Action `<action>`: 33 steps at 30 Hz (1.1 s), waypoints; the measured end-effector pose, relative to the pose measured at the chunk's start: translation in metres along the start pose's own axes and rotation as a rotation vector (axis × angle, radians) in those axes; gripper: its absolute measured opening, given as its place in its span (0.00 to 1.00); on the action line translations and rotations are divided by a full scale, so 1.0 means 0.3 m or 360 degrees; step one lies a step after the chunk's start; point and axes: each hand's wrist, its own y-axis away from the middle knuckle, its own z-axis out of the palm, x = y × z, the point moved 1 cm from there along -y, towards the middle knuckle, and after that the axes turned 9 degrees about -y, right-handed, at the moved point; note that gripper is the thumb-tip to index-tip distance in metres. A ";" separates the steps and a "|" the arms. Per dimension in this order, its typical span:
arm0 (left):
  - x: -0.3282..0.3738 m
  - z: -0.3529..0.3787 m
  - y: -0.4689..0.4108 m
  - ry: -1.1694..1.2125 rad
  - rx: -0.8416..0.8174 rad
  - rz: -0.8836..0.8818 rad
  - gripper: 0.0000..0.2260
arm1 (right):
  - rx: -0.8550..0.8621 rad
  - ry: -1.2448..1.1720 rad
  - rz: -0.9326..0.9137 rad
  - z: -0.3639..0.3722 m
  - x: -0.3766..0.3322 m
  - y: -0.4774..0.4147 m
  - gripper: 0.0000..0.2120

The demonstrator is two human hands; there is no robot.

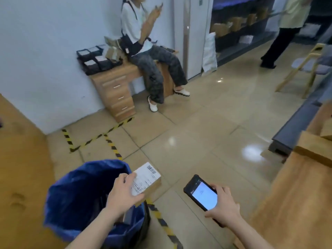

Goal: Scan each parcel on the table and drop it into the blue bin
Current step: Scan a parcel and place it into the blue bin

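Down at your feet, the tiled floor (197,132) filled most of the view, crossed by yellow-and-black tape (111,146). Off to your right stood the wooden table (296,194), only its near corner in sight. Against the far wall a person (143,42) sat on a wooden drawer unit (118,94), dark packets stacked beside them. Lower left, the blue bin (71,191) gaped open, its liner bunched around the rim; something dark lay inside, too dim to make out. And there was your parcel (147,178): a small brown box, white label up, held just above the bin's right rim, partly out over the floor. Your left hand (124,191) gripped its near-left end, fingers and thumb clamped over the label. Your right hand (224,207) was wrapped round the lower end of the black handheld scanner (203,193), screen lit and facing you, apart from the parcel.
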 end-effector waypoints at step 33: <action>-1.477 0.669 -0.363 0.0214 -0.0519 -0.1311 0.35 | -0.0614 -0.0039 0.0472 1.616 -0.645 -0.455 0.45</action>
